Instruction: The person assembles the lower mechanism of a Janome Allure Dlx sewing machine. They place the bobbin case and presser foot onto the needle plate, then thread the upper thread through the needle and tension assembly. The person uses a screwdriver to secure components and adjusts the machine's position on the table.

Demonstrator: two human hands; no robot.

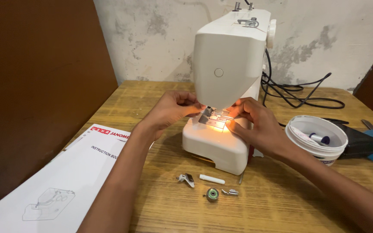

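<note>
The white sewing machine [229,73] stands at the far middle of the wooden desk [281,203], its lamp lit over the metal needle plate [214,118]. The left hand [171,110] pinches, grip together, at the presser foot [207,111]; the right hand [260,125] rests fingertips on the plate's right side, grip closed on nothing I can make out. Near them lie a bobbin [212,194], small metal feet [186,179] and a white tub [316,140] at the right

On the wooden table [281,203] near you lie a small metal clip [187,179], a short white stick [212,179], a round metal bobbin [212,194] and a little metal foot [230,192]. To your left you have a white booklet [65,181] with a line drawing. To your right sits a white tub [316,140], with a dark pouch [359,142] just behind it. Black cables [301,92] trail at the far right.
</note>
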